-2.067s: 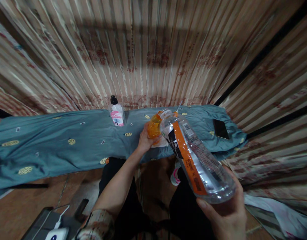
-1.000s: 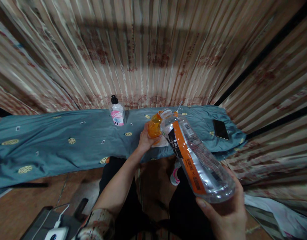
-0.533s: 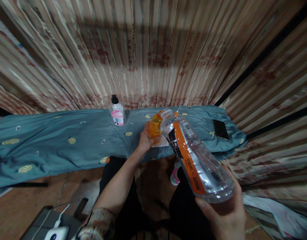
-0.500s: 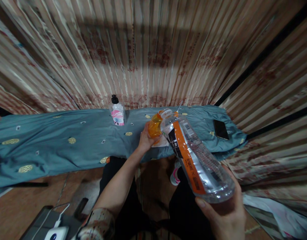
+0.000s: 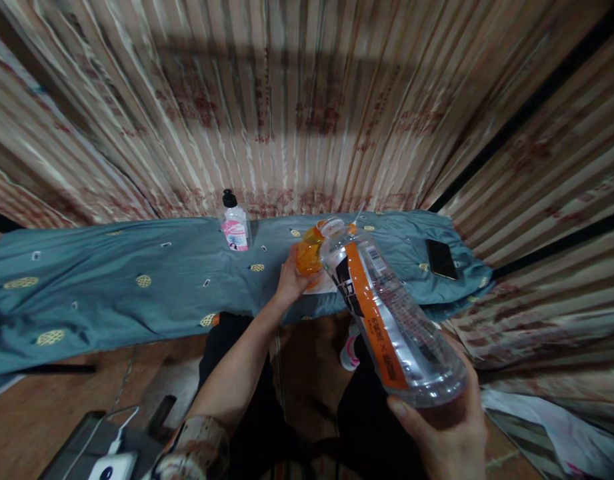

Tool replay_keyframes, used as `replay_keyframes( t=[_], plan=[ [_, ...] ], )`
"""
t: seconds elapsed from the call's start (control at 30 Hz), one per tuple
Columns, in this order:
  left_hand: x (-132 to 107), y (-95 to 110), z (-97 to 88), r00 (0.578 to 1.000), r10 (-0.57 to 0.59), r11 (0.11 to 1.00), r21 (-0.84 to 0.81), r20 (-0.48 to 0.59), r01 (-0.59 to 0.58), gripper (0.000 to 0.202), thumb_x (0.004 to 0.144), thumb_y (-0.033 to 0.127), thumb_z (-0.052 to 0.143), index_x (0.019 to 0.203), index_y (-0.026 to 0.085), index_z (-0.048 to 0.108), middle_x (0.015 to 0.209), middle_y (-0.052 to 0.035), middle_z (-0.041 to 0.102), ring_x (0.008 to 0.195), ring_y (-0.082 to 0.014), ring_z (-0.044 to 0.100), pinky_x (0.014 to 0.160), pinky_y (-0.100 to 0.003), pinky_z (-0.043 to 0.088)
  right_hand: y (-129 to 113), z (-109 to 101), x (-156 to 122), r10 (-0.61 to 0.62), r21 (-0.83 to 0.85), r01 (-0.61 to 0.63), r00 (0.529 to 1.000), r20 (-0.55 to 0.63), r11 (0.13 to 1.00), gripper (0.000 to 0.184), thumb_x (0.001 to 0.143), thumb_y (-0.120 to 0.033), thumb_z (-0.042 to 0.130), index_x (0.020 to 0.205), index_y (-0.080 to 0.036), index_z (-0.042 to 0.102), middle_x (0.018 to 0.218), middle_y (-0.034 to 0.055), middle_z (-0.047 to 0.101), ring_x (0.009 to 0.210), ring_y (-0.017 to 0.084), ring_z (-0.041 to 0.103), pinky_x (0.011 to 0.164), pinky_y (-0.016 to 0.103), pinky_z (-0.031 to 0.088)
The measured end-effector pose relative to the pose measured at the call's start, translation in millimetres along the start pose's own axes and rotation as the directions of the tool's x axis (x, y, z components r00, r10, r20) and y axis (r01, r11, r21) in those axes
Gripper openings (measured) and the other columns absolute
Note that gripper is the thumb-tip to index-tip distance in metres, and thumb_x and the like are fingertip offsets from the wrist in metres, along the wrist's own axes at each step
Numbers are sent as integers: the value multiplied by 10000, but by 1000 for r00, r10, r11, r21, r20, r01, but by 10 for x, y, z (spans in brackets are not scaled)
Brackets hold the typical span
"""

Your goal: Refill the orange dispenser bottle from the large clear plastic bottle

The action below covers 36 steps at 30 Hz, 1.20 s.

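Note:
My right hand [image 5: 449, 433] grips the base of a large clear plastic bottle [image 5: 387, 313] with an orange and black label. The bottle is tilted, its open neck pointing down and away. Its mouth meets an orange translucent container [image 5: 309, 252] that stands on the blue cloth [image 5: 137, 287]. My left hand [image 5: 289, 280] is wrapped round the near side of that orange container. Whether liquid is running between them is not clear.
A small pump bottle [image 5: 233, 227] with a pink label stands at the back of the blue cloth. A dark phone [image 5: 441, 259] lies on the cloth to the right. Striped curtains hang behind. A white device with a cable [image 5: 111, 463] lies at lower left.
The clear bottle's base has risen a little in my right hand, so it tilts slightly steeper. My left hand and the orange container have stayed put.

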<state>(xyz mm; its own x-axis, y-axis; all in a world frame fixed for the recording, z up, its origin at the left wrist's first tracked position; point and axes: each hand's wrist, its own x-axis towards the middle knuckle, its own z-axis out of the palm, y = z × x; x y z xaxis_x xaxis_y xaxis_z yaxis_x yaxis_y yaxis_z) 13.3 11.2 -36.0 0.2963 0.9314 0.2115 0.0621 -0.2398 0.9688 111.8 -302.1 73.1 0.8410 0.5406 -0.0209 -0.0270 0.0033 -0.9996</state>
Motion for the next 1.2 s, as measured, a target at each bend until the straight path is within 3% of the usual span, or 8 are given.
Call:
replay_keyframes(
  t=[0.23, 0.53, 0.7, 0.9, 1.07, 1.2],
  plan=[
    [-3, 77, 0, 999, -44, 999, -12, -10, 43, 848, 638, 158, 1061, 1388, 290, 687, 1417, -81, 903, 1340, -375, 870, 1265, -550, 674, 9, -12, 1, -23, -40, 24, 1000, 14, 999, 1110, 587, -485, 1235, 1521, -300, 663, 1452, 108, 819, 1310, 408, 764, 1104, 491, 604],
    [9, 9, 9, 1000, -27, 998, -54, -15, 26, 850, 613, 196, 1090, 1364, 299, 704, 1354, -57, 900, 1296, -361, 872, 1234, -526, 679, -67, 89, -19, 80, 121, -78, 997, -7, 990, 1195, 510, -352, 1252, 1551, -271, 670, 1406, 110, 895, 1228, 368, 844, 1001, 429, 676],
    [11, 11, 17, 1000, -24, 999, -33, -19, 24, 851, 616, 176, 1106, 1363, 284, 714, 1392, -73, 894, 1317, -366, 863, 1231, -511, 674, -31, 20, -26, 73, 108, -76, 997, 29, 991, 1217, 555, -490, 1265, 1587, -267, 661, 1449, 135, 890, 1255, 385, 849, 1035, 447, 664],
    [16, -18, 27, 999, -30, 998, -49, -13, 29, 865, 627, 194, 1101, 1396, 274, 713, 1344, -58, 906, 1268, -345, 878, 1193, -488, 692, -45, -29, -91, 84, 120, -98, 989, 118, 988, 1154, 735, -636, 1193, 1693, -338, 622, 1574, 107, 860, 1415, 378, 808, 1166, 443, 572],
    [23, -63, 37, 999, -22, 998, -52, -26, 21, 865, 637, 171, 1083, 1411, 278, 710, 1403, -76, 902, 1309, -360, 879, 1223, -519, 692, -82, 18, -99, 153, 193, -160, 987, 52, 968, 1109, 592, -584, 1270, 1540, -373, 736, 1433, 11, 920, 1299, 274, 838, 1103, 344, 611],
    [25, -97, 46, 999, 22, 1000, -13, -23, -22, 842, 674, 217, 1089, 1426, 279, 714, 1370, -75, 911, 1280, -362, 892, 1172, -504, 715, -38, 2, -67, 162, 203, -171, 985, 60, 964, 1111, 536, -538, 1298, 1486, -360, 750, 1363, 28, 942, 1205, 297, 860, 1015, 377, 671]
  ],
)
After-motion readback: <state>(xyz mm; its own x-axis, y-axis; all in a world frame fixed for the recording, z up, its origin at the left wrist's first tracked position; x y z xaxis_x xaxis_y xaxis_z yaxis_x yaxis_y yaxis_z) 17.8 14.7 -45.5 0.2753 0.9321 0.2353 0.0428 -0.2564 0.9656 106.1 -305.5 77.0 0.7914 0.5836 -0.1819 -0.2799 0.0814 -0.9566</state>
